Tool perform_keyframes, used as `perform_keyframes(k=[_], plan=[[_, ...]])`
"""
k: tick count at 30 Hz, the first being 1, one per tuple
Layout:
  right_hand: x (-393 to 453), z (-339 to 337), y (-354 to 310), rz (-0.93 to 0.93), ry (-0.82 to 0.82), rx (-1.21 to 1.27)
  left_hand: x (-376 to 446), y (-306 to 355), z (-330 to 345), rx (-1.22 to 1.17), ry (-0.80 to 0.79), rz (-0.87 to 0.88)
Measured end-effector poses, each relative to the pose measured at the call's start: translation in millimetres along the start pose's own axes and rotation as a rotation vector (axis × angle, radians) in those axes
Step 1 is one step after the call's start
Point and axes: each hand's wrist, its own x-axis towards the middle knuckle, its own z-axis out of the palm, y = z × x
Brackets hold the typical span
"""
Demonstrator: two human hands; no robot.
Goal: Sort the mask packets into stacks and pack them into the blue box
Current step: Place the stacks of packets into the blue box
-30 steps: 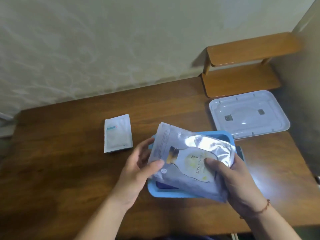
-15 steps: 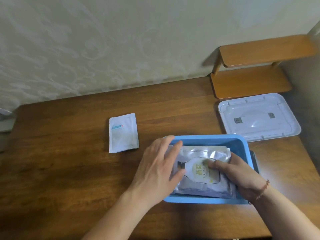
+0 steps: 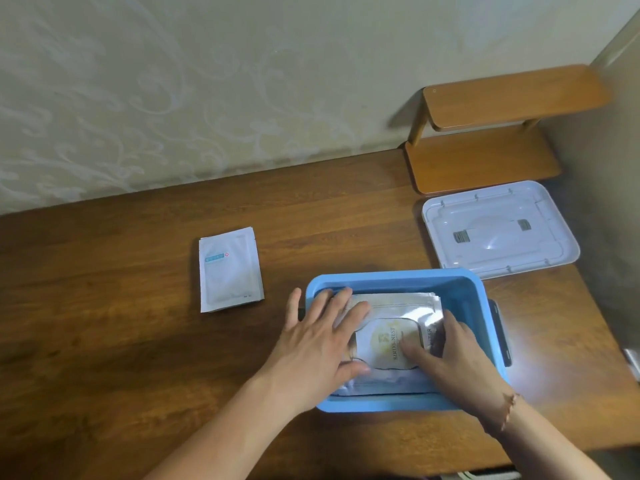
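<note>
A stack of silver mask packets with a pale label lies flat inside the blue box on the wooden table. My left hand presses down on the stack's left part with straight, spread fingers. My right hand rests on the stack's right part, thumb lying across the label. A small stack of white mask packets lies on the table to the left of the box, touched by neither hand.
The box's white lid lies upside down at the back right. A small wooden shelf stands against the wall behind it. A dark flat object peeks out beside the box's right wall. Table edge runs near my right forearm.
The silver stack went from held tilted above the box to lying flat inside it. Both hands moved down with it and now lie flat on top.
</note>
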Motion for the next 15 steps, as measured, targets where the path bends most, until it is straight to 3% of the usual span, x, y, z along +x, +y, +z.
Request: perform_keyframes(k=[6,15], plan=[[-2,-2,-10,0.044,-0.065,0.145,12,1,-1,-0.048,0.046,-0.043],[-3,-8,-3,0.003,-0.118,0.009,21,2,0,-0.037,0.024,-0.078]])
